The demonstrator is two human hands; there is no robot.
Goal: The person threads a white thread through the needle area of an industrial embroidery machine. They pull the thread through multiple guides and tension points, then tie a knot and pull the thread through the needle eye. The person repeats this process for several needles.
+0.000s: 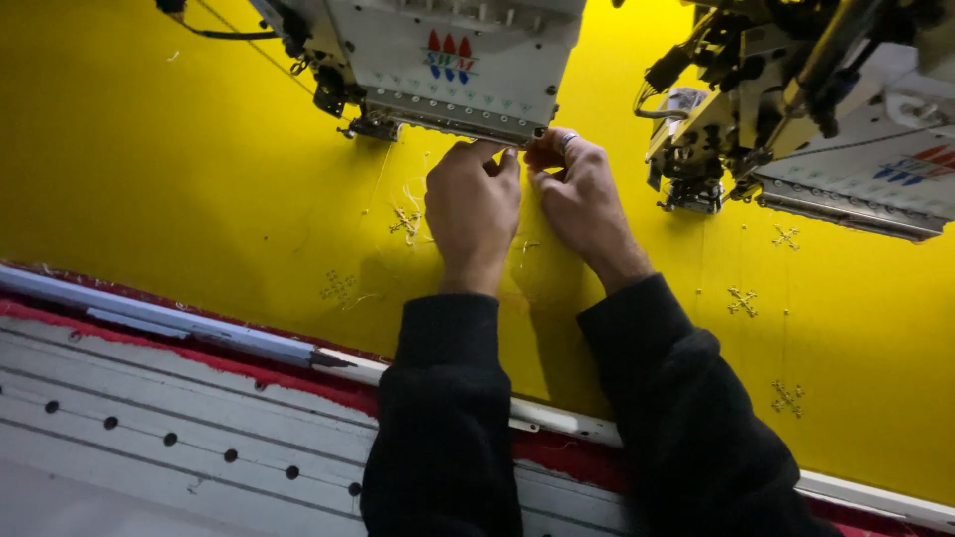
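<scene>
Black sleeves (pixel 448 418) cross the white perforated frame rail (pixel 179 418); plenty of bare stretched yellow fabric (pixel 149 169) either side. Left hand (pixel 473 214) and right hand (pixel 579 194), fingers curled, pinch under the white embroidery machine head (pixel 458 60); can't tell what they're gripping.

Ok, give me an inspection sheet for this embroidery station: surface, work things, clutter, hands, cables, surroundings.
Surface: yellow fabric stretched flat, with small stitched cross motifs.
Work things: machine head above the fabric; both hands are at its lower edge, where the needles sit.
Clutter: loose thread lying on the fabric near the left hand.
Hands: left hand and right hand close together, fingers pinched; what they hold is too small to tell. Ring on the right hand.
Cables: black cable top left; wires on the second head.
Surroundings: white frame rail with red edging; perforated white panel.
</scene>
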